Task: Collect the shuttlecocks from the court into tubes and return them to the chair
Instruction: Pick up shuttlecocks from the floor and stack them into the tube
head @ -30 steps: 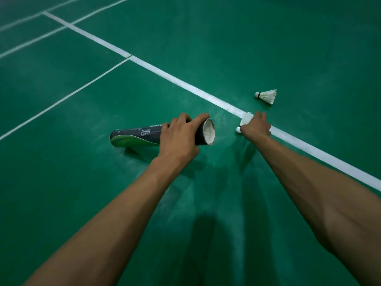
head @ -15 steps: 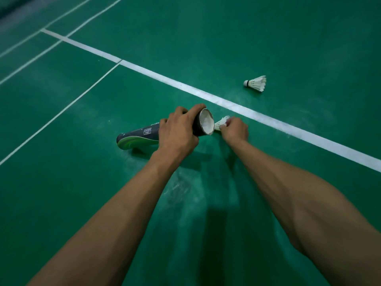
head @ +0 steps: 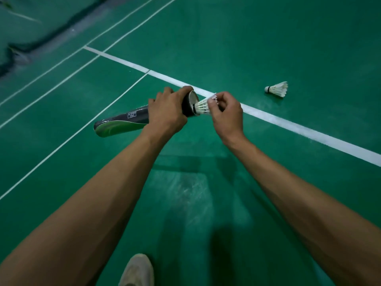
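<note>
Lifted white feathered shuttlecock, pinched by right hand, meets dark cylindrical tube gripped by left hand; tilt may crush feathers.

The tube is in the left hand, its mouth turned to the right. The shuttlecock, in the right hand, has its cork end at this mouth. A second shuttlecock lies on the floor further right, behind the wide line. A shoe stands nearest the person.
</note>
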`<state>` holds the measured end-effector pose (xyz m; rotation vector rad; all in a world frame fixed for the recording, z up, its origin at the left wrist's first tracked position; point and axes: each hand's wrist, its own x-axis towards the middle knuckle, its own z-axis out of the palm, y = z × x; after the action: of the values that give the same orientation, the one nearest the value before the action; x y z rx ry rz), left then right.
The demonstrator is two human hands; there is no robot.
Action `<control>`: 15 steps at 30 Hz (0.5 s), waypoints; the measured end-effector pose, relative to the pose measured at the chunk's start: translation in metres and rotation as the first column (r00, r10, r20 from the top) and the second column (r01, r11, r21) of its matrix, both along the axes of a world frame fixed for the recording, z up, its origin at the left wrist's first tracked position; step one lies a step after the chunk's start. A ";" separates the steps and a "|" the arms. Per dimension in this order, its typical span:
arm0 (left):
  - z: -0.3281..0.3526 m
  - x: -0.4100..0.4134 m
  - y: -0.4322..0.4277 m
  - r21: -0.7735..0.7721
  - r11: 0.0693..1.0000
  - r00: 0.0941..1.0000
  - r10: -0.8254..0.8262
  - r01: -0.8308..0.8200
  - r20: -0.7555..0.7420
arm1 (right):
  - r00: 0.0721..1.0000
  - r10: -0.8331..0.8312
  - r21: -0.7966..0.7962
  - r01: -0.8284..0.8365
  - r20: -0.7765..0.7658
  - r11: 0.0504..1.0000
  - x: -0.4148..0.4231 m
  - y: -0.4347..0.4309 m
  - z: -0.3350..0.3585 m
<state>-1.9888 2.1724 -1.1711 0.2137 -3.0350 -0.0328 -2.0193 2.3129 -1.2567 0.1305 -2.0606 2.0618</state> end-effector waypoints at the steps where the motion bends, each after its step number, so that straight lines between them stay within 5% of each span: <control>1: 0.000 0.001 -0.002 0.001 1.000 1.000 -0.008 0.008 -0.006 | 0.999 0.033 -0.011 -0.033 -0.016 0.999 0.003 -0.006 0.004; 10: -0.017 0.008 -0.009 0.195 0.974 0.992 -0.109 0.118 -0.057 | 0.929 0.369 0.276 -0.361 0.023 0.891 0.020 0.002 0.033; 15: -0.024 0.005 -0.006 0.269 0.935 0.972 -0.213 0.232 -0.097 | 0.922 0.375 0.480 -0.374 0.097 0.794 0.032 0.020 0.032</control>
<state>-1.9835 2.1668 -1.1946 -0.1118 -2.9599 -0.4765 -1.9873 2.3331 -1.2249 0.6791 -2.6927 1.6466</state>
